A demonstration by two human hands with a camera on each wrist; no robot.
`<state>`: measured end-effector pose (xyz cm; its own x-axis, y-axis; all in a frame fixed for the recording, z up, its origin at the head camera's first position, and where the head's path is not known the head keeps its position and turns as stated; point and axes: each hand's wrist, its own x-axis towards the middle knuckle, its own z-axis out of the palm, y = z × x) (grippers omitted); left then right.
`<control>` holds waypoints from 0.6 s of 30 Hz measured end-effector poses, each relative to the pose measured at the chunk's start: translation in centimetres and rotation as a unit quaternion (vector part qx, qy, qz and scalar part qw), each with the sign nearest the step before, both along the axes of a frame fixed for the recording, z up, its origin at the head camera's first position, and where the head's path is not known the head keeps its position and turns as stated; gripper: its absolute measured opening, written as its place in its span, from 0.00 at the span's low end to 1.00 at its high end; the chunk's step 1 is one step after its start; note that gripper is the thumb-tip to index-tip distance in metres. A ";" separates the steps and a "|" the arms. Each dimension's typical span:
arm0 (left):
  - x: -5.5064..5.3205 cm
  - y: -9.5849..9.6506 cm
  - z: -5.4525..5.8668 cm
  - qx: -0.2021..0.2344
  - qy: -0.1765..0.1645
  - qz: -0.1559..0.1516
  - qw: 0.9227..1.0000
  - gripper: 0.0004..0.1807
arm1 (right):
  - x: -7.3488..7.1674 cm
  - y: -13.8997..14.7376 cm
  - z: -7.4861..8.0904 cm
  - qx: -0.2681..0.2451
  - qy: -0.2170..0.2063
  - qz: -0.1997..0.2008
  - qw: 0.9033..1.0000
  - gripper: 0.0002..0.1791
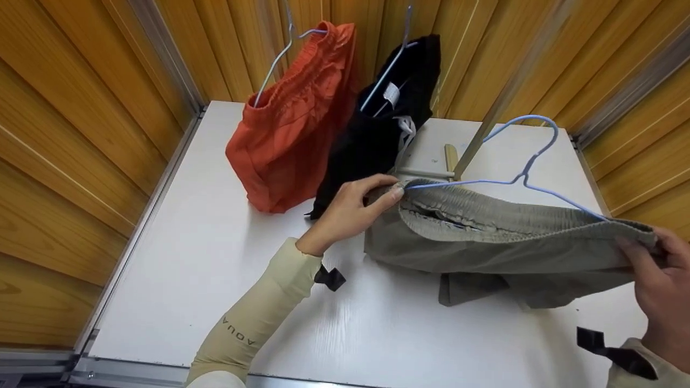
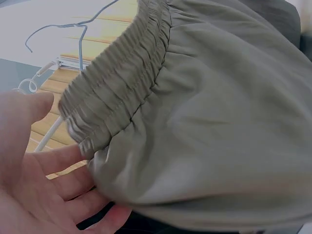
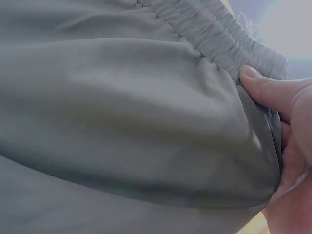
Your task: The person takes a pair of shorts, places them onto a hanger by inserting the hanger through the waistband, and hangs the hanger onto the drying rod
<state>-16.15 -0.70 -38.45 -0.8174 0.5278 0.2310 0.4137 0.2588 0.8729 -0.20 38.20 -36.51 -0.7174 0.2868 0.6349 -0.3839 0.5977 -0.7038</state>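
Olive-grey shorts (image 1: 485, 257) with a gathered elastic waistband are spread sideways above the white table, their waist opening facing up. A blue wire hanger (image 1: 524, 173) sits inside the waistband, its hook pointing up and its arms reaching toward both ends. At the waistband's left end, my left hand (image 1: 353, 207) holds the fabric beside the hanger's tip, thumb and forefinger at the edge; in the left wrist view its other fingers (image 2: 80, 187) reach behind the cloth. My right hand (image 1: 660, 280) grips the opposite end, the thumb (image 3: 265, 90) pressed on the outer side of the band.
Orange-red shorts (image 1: 285, 129) and a black garment (image 1: 372, 140) with a white drawstring hang on hangers at the back. A metal post (image 1: 480, 145) rises behind the olive-grey shorts. Wood-patterned panels (image 1: 70, 134) enclose the white table (image 1: 178, 242) at the back and sides.
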 end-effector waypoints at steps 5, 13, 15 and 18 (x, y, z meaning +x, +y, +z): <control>0.0 -0.1 -0.1 -0.021 0.021 0.011 0.999 0.26 | 0.3 0.4 0.2 -0.024 0.015 -0.033 0.999 0.06; 0.0 -0.3 -0.4 0.014 0.023 0.005 1.000 0.21 | 1.0 0.5 0.4 -0.035 -0.043 -0.150 0.987 0.17; 0.1 -0.3 -0.5 0.016 0.018 0.001 1.000 0.20 | 1.0 0.4 0.4 -0.035 -0.060 -0.165 0.984 0.19; 0.2 -0.4 -0.5 0.014 0.012 -0.003 1.000 0.18 | 0.8 0.1 0.3 -0.040 -0.075 -0.178 0.980 0.20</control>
<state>-15.95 -1.09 -38.93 -0.8079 0.5260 0.2657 0.4365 0.2313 0.8695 0.55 38.31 -36.25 -0.6457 0.5814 0.4951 -0.0491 0.6154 -0.7867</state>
